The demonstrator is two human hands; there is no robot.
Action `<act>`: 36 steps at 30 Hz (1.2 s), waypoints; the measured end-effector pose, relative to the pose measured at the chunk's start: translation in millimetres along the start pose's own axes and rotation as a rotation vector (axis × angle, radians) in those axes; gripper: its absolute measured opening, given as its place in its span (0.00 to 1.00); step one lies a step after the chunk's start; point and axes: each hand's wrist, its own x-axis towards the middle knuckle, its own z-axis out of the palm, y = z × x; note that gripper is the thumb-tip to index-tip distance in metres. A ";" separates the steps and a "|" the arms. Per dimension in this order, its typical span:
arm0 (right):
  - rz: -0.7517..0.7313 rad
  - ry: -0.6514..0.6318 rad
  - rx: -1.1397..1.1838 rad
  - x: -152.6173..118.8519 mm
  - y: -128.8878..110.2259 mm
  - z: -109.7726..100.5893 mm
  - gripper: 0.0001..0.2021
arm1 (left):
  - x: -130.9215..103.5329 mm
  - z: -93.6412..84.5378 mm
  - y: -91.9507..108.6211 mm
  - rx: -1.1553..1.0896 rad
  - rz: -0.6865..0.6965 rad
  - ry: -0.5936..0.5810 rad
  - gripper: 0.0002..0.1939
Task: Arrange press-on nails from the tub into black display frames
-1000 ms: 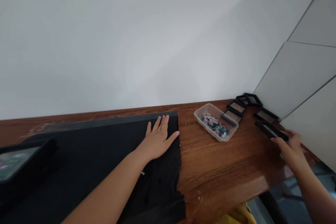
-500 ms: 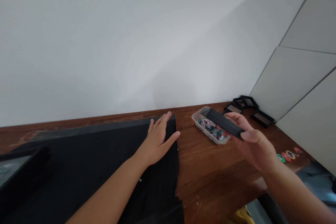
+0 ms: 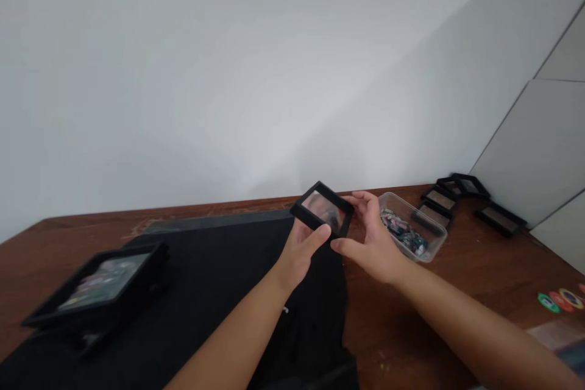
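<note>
A small black frame (image 3: 323,208) with a clear, reflective window is held tilted above the black mat (image 3: 205,274). My left hand (image 3: 299,253) grips its lower left side, the thumb on the front edge. On the right side of the frame, my right hand (image 3: 372,237) holds it between thumb and fingers. Just behind my right hand, a clear plastic tub (image 3: 436,237) with small colourful pieces stands on the wooden table (image 3: 411,329).
Several black frames (image 3: 439,198) lie at the back right by the wall. At the left, a larger black frame (image 3: 103,283) with a colourful content sits raised on the mat. Round coloured stickers (image 3: 560,300) are at the right edge.
The small frame has moved left from over the tub and turned its window into view. My left hand has come off the mat and taken hold of it. The view has shifted left.
</note>
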 end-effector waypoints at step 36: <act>0.162 -0.396 0.574 -0.7 11.4 -20.4 0.45 | -12.1 -12.4 -9.8 0.919 0.659 0.063 0.75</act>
